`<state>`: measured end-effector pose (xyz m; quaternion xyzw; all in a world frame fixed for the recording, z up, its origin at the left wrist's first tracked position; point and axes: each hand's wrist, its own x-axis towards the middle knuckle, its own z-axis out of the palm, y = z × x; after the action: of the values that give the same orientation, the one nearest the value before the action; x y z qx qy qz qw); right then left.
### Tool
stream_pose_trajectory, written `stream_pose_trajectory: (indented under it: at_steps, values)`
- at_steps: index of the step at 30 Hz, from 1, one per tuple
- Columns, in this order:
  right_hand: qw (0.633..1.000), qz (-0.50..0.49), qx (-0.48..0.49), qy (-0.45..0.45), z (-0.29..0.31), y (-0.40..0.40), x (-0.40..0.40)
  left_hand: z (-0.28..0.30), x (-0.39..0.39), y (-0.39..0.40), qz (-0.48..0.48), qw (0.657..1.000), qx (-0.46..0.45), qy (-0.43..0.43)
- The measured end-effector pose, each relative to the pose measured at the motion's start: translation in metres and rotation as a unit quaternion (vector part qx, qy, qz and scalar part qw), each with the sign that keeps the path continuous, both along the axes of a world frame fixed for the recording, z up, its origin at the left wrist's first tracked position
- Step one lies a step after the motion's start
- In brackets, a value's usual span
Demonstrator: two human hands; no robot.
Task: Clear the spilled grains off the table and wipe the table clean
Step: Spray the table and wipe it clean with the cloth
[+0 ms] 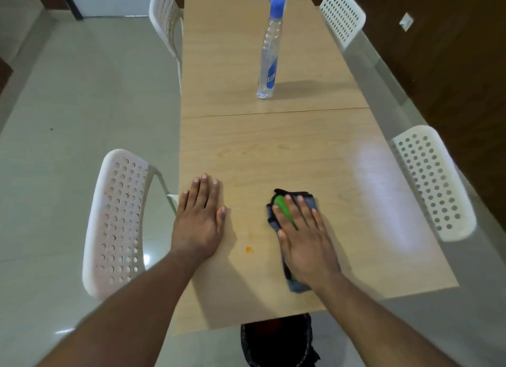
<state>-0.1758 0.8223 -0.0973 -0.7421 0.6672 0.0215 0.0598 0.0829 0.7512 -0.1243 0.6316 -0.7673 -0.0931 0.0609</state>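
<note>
Your left hand [199, 219] lies flat on the wooden table [273, 147] at about 8 o'clock in view, fingers straight and together, grasping nothing. Your right hand [304, 238] presses palm-down on a dark grey cloth [308, 201] with a green patch, at about 5 o'clock; the fingers are spread and straight on top of it, not curled round it. Between your hands, a small orange speck [248, 249] sits on the tabletop, with a faint orange smear above it. At 12 o'clock a clear spray bottle [269, 51] with a blue trigger head stands upright past the table seam; its blue label carries white marks too blurred to read. White perforated chairs [117, 219] flank the table. A dark bin [276, 339] sits below the near edge at 6 o'clock.
</note>
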Motion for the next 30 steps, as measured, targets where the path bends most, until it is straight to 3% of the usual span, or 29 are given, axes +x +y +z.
stream_pose_trajectory:
  at_steps: [4,7,12,16,20,24,30]
  values:
    - [0.997,-0.071,-0.027,0.003,-0.002,-0.039,0.023,0.002,0.007,0.007,0.005,1.000,-0.013,0.006]
    - [0.998,-0.055,-0.028,0.004,-0.010,-0.047,0.048,-0.003,0.006,0.007,0.004,1.000,-0.016,0.007]
    - [0.999,0.031,-0.011,-0.014,-0.007,0.014,0.073,0.001,0.005,0.009,0.004,1.000,-0.015,0.013]
    - [0.998,0.069,0.011,-0.003,-0.003,0.069,0.042,0.003,0.003,0.012,0.005,1.000,-0.010,0.015]
    - [1.000,-0.003,-0.001,0.007,-0.006,0.055,0.018,0.002,0.003,0.012,0.012,1.000,-0.016,0.015]
    - [0.996,-0.081,-0.027,-0.002,-0.009,-0.006,0.055,0.001,0.004,0.010,0.011,1.000,-0.019,0.014]
    - [1.000,0.000,-0.017,-0.015,-0.010,0.015,0.106,-0.002,0.006,0.011,0.013,0.999,-0.019,0.039]
